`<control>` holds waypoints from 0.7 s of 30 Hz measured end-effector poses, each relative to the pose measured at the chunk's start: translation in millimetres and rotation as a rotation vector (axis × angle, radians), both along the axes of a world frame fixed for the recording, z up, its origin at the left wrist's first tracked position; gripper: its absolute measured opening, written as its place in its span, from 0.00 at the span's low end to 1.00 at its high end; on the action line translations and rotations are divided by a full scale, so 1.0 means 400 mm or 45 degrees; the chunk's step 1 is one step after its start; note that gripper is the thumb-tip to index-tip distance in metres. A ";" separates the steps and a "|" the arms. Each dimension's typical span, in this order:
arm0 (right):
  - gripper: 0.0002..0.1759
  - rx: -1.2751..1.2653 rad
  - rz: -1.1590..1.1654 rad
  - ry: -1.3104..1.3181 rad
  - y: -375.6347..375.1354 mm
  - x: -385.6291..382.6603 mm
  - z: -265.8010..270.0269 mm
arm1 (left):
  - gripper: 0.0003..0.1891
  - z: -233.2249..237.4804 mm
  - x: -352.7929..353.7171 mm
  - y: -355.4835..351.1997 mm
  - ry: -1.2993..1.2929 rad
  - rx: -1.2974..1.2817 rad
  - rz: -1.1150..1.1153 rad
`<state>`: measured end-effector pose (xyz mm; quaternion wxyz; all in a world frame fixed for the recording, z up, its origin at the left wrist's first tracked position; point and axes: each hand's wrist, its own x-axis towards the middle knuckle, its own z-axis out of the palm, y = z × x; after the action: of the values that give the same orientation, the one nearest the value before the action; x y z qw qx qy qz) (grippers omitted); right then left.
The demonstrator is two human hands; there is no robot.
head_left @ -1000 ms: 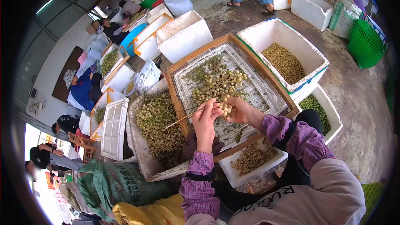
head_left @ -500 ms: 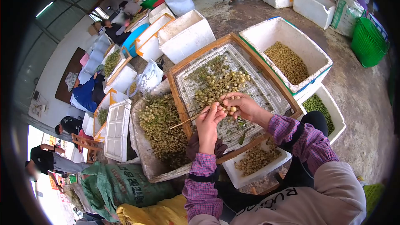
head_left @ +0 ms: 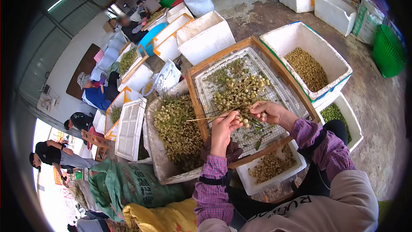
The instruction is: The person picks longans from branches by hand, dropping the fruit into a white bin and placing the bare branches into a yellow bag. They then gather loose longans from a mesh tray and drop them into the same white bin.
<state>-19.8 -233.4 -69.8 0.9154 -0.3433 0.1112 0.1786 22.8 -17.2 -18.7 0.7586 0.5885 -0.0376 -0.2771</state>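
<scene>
Left hand (head_left: 223, 129) pinches a stem (head_left: 199, 120), sweatshirt (head_left: 332, 204) lettering partly reading "RUG".

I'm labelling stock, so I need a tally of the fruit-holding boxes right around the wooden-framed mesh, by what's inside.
Box of stemmed bunches: 1
Boxes of loose tan fruit: 2
Box of loose green fruit: 1
Total: 4

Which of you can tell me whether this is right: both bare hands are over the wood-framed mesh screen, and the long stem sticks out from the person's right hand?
Not quite. The head view shows the long stem sticking out from the left hand, not the right hand. Both are over the mesh screen.
</scene>
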 end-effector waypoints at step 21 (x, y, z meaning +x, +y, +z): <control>0.28 0.446 -0.139 0.138 0.017 -0.053 0.106 | 0.35 -0.020 0.019 -0.005 -1.211 1.168 0.410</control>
<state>-41.0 -226.8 -27.6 0.9621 -0.1620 0.1460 0.1635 30.6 -19.1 -26.6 0.3650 0.9068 -0.1578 0.1403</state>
